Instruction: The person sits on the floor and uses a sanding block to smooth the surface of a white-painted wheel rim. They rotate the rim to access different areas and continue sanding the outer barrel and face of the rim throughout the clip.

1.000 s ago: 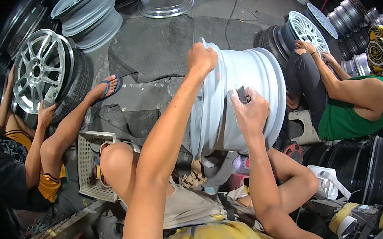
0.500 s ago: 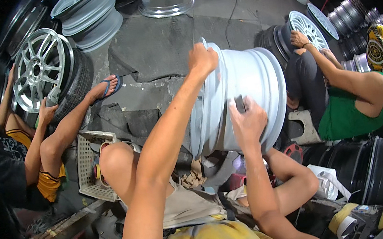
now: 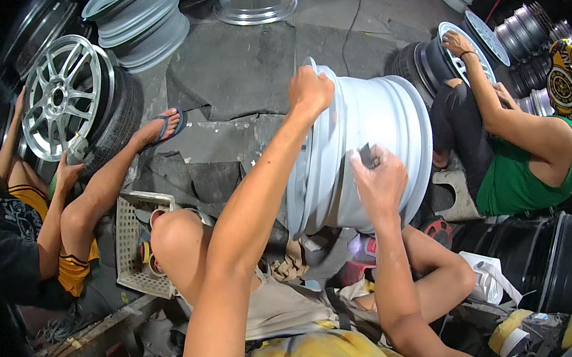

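A pale grey wheel rim [image 3: 375, 110] lies on its side between my knees, its barrel facing me. My left hand [image 3: 310, 92] is closed over the upper edge of its left lip. Against the barrel, my right hand [image 3: 382, 186] pinches a small dark piece of sandpaper [image 3: 366, 156] between thumb and fingers. The far side of the rim and its spokes are hidden.
A perforated plastic basket [image 3: 125, 244] with tape rolls stands by my left knee. At left a person holds a tool at a spoked wheel [image 3: 58, 98]; at right a person in green [image 3: 542, 165] handles another wheel. Black rims [image 3: 552, 255] are at lower right.
My right hand has shifted slightly right with the sandpaper, and the view has shifted a little. The left hand keeps its hold. The person at right has moved a hand on their wheel.
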